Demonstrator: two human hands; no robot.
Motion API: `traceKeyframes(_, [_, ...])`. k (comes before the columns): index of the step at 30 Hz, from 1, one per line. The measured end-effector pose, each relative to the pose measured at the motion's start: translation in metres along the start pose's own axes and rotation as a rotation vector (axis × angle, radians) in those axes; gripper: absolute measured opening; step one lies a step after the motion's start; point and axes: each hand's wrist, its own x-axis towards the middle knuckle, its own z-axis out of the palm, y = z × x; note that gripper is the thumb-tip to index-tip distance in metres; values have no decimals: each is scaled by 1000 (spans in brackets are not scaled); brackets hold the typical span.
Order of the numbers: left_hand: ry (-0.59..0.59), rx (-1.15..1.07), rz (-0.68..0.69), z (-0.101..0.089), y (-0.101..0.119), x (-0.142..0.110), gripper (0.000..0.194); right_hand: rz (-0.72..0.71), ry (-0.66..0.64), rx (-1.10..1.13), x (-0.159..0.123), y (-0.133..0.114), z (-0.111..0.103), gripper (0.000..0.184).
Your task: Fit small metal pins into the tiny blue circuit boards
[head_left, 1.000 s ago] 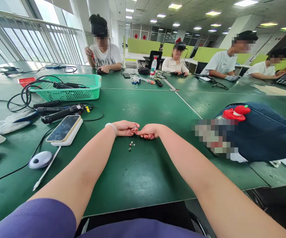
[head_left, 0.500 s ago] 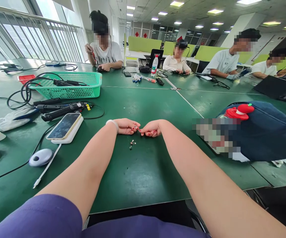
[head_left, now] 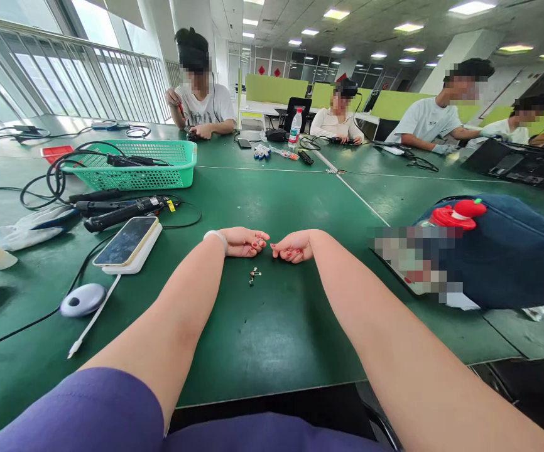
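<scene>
Over the middle of the green table (head_left: pixel 262 333), my left hand (head_left: pixel 247 242) is closed in a pinch, with a tiny light-coloured bit showing at its fingertips; its kind is too small to make out. Close by on the right, my right hand (head_left: pixel 295 247) is curled, thumb and forefinger pressed together. What it holds, if anything, I cannot see. A narrow gap separates the two sets of fingertips. Just below the hands lie a few tiny parts (head_left: pixel 254 276), dark, white and copper-coloured, on the table top.
To the left are a phone (head_left: pixel 127 241) on a white block, a round lilac device (head_left: pixel 83 300), black handheld tools (head_left: pixel 124 212) with cables and a green basket (head_left: pixel 149 174). A dark blue bag (head_left: pixel 507 263) lies at right. Several people sit across the table.
My right hand has moved slightly right, so the gap between my fingertips is wider. The view has shifted a little. At far right, the black equipment has been tilted by a co-worker.
</scene>
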Motion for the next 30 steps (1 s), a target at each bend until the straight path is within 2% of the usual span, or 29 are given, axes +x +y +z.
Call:
traceKeyframes(4, [-33,-37,6,1,1,-2,28,-130,-53,115,-3,13,-8,32])
traceKeyframes(9, [-49,-148,9,0,1,-3,19,-481,-37,397,-8,37,-10,33])
traceKeyframes(12, [-42,-203,18,0,0,-4,9,-618,-24,487,-11,45,-7,36])
traceKeyframes(13, [-37,-216,21,0,0,-4,7,-635,-11,493,-11,46,-5,37])
traceKeyframes(18, [-51,-206,61,0,-3,-5,23,-700,103,472,-12,46,1,46])
traceKeyframes(23, [-102,-162,124,-3,-6,-6,24,-748,179,419,-12,46,4,51])
traceKeyframes(30, [-60,-162,198,-3,-8,-8,24,-813,169,435,-11,48,8,56])
